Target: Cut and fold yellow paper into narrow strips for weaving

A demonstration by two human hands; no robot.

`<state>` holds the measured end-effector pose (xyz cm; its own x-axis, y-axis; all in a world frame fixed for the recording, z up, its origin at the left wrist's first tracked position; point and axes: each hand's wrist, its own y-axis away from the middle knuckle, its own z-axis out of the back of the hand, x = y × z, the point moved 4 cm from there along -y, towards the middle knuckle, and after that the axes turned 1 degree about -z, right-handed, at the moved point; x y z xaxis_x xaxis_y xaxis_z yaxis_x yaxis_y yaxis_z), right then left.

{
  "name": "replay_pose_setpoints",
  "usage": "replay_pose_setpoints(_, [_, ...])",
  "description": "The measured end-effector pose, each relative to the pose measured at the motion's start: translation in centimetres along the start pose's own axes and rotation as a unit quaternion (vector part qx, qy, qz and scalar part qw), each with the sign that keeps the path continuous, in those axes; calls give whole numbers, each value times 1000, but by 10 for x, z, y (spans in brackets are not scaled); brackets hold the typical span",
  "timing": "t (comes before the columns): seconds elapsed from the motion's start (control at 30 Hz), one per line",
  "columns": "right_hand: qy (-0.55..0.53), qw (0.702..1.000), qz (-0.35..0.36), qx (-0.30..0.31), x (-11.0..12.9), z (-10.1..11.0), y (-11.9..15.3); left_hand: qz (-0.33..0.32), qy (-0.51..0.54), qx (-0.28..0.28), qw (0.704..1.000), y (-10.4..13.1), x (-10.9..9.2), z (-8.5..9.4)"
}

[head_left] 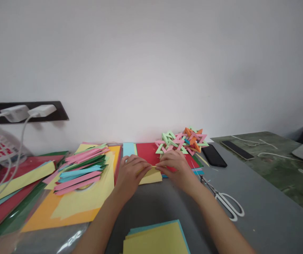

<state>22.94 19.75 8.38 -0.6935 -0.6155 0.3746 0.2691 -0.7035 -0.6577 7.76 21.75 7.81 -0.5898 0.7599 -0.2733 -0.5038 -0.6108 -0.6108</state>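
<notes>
Between both hands a yellow paper piece (pixel 153 167) is pinched at its ends. My left hand (pixel 134 173) has its fingertips closed on the left end. The fingertips of my right hand (pixel 176 169) are pressed together at the right end. Just below the fingers lies a yellow paper sheet (pixel 150 176), partly hidden by my left hand. Behind my right hand stand folded paper stars (pixel 171 141) in green, pink and orange. A stack of yellow and blue paper (pixel 158 240) lies near the front edge of the view.
White-handled scissors (pixel 226 203) lie right of my right forearm. A black phone (pixel 214 156) is behind them. Folded pink, green and blue strips (pixel 81 169) rest on yellow and orange sheets (pixel 61 208) at the left. White chargers (pixel 42 110) hang in a wall socket.
</notes>
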Motion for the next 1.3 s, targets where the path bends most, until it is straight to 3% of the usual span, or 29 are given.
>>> replay_pose_setpoints(0.43, [-44, 998, -31, -16, -6, 5, 0, 7, 2, -40, 999, 0, -2, 2])
replay_pose_setpoints(0.6, [-65, 997, -39, -7, -5, 2, 0, 13, 15, -17, 1000, -1, -3, 2])
replay_pose_setpoints(0.87, [-170, 979, -116, -16, -14, -1, 1, 23, 6, 14, 1000, -2, -1, 1])
replay_pose_setpoints(0.97, [-221, 958, -180, -28, -21, 4, 2, 33, -5, 5, 999, -2, 5, 3])
replay_pose_setpoints(1.13, [-289, 906, -308, -15, -38, 12, 8, 118, 47, -20, 992, 0, 21, 6])
replay_pose_setpoints(1.3, [-327, 892, -314, 5, -41, 14, 10, 205, 194, -17, 959, 2, 29, 2])
